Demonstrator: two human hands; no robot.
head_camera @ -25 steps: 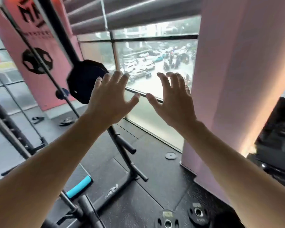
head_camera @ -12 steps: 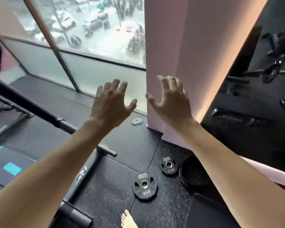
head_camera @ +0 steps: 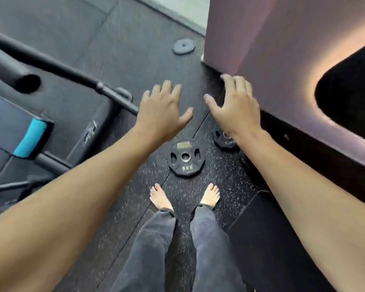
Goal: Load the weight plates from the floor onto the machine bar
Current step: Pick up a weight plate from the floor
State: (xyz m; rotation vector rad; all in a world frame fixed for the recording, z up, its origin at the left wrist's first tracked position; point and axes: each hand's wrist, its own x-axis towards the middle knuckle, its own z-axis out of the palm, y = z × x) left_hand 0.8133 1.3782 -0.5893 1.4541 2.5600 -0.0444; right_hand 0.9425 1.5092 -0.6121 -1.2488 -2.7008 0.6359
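Head view looked down on a black weight plate [head_camera: 185, 157] lying flat on the speckled rubber floor [head_camera: 226, 178], just ahead of two bare feet [head_camera: 161, 197]; its lower marking seemed to read "5KG", its upper label was illegible. A smaller plate [head_camera: 221, 140] lay beside it toward the pink wall [head_camera: 282, 49], partly under the right wrist. Both the left hand [head_camera: 162, 110] and the right hand [head_camera: 234, 106] hovered spread and empty. A small grey disc [head_camera: 183, 46] lay farther off.
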